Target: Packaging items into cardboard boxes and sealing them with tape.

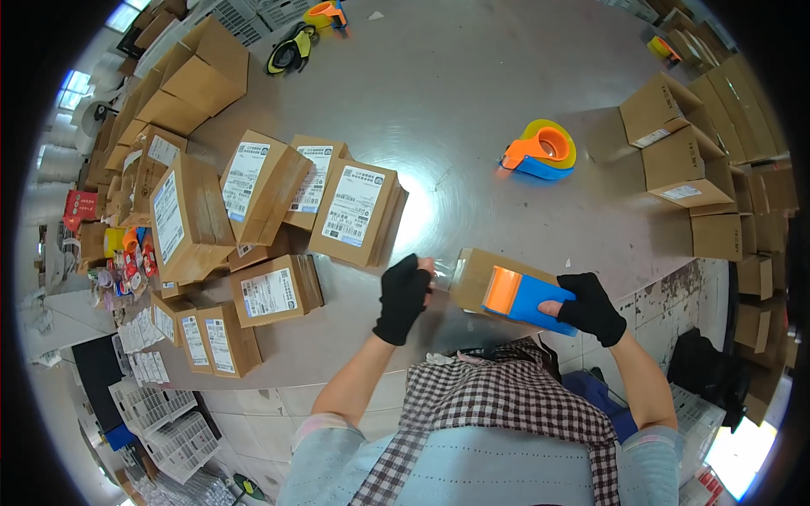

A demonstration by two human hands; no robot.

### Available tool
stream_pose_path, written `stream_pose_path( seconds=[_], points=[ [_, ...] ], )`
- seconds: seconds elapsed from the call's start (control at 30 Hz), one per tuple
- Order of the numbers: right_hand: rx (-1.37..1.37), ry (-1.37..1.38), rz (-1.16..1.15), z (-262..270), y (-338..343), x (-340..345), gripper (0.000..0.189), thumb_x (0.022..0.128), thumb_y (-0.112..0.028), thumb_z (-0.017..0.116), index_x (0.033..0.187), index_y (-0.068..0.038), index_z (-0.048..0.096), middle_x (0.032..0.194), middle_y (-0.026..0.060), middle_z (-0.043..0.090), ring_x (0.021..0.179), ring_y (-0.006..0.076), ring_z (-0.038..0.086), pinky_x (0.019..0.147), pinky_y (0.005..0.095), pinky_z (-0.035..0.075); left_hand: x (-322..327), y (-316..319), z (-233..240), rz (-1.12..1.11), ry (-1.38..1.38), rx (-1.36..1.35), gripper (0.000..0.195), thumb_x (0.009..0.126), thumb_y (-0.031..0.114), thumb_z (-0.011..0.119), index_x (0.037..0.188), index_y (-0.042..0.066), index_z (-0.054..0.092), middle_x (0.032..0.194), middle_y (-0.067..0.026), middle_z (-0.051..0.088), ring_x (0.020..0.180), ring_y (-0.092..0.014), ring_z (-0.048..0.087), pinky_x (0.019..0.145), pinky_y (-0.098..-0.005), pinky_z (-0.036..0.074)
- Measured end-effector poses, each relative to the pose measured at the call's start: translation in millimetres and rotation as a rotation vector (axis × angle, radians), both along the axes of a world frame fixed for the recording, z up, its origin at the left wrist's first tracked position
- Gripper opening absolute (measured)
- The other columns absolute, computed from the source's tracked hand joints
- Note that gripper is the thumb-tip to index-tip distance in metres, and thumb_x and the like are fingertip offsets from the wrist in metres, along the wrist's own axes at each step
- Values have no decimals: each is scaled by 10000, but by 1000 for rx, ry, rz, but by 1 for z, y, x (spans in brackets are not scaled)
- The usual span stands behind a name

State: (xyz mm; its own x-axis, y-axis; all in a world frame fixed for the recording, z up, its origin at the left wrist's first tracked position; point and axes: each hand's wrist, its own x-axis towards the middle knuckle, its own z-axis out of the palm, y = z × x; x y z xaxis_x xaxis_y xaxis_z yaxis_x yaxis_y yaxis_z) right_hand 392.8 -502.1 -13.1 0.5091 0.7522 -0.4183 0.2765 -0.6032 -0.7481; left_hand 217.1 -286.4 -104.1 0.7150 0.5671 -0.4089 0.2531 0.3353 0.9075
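Note:
My right hand point(588, 310), in a black fingerless glove, grips a blue and orange tape dispenser point(531, 300). The dispenser lies against the top of a small cardboard box point(473, 275) at the table's front edge and hides much of it. My left hand point(404, 297), gloved the same way, is just left of this box with its fingers curled in. Clear tape seems to shine at the box's left end; whether my fingers pinch any is too small to tell. Left of that hand are a labelled carton point(351, 212) and a smaller labelled box point(269, 294).
Another tape dispenser point(541, 150) with yellow tape rests on the metal table point(436, 88). Labelled boxes point(190, 218) crowd the left side. Open cartons point(686, 164) stand along the right edge. Black and yellow gloves point(292, 49) lie at the far left.

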Motion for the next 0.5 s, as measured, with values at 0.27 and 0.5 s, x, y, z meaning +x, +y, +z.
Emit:
stream_pose_path(
  seconds=[0.27, 0.5],
  points=[
    [-207, -31, -10, 3, 29, -3, 516, 617, -491, 708, 537, -11, 537, 467, 78, 467, 428, 143, 445, 450, 297, 360, 8, -26, -92, -292, 199, 715, 290, 845, 248, 546, 1022, 18, 549, 924, -165, 604, 813, -329, 588, 709, -339, 459],
    [-198, -11, -21, 5, 29, -3, 534, 607, -537, 691, 548, -24, 553, 480, 70, 479, 461, 156, 486, 484, 294, 395, -5, 10, -15, -708, -64, 957, 1016, 608, 260, 768, 1384, 50, 146, 1320, -176, 355, 1183, -348, 387, 952, -398, 353]
  ],
)
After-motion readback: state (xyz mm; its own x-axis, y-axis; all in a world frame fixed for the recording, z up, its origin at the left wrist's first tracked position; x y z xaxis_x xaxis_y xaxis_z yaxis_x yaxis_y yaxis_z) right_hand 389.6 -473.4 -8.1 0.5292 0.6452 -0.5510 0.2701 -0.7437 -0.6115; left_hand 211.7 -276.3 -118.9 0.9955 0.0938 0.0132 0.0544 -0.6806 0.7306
